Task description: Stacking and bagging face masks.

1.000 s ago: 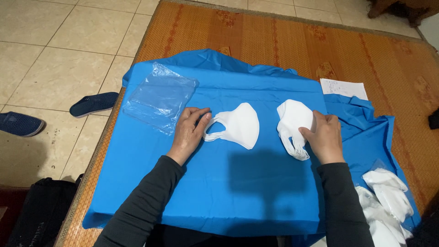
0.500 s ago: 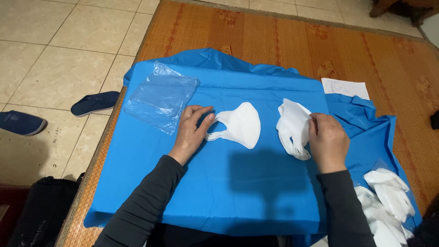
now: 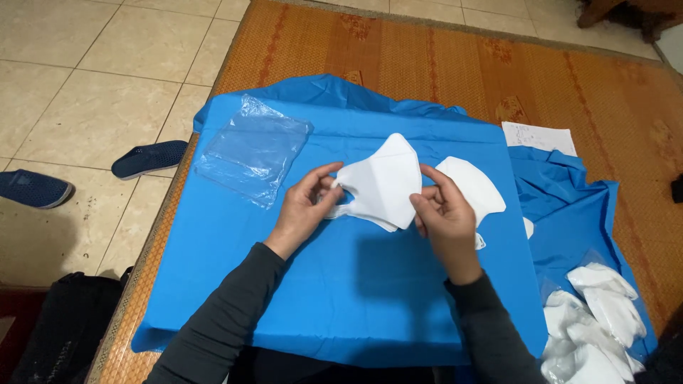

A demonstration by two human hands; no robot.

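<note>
Both hands, left and right, pinch one white mask at its side edges; it looks light, soft, easily creased.

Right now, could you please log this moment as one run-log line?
left hand: holds white folded face mask | right hand: holds same mask | second white mask: on blue cloth | clear plastic bag: left

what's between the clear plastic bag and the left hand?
Nothing but bare blue cloth. In the head view, the clear plastic bag lies apart from the left hand, which holds the white mask.
</note>
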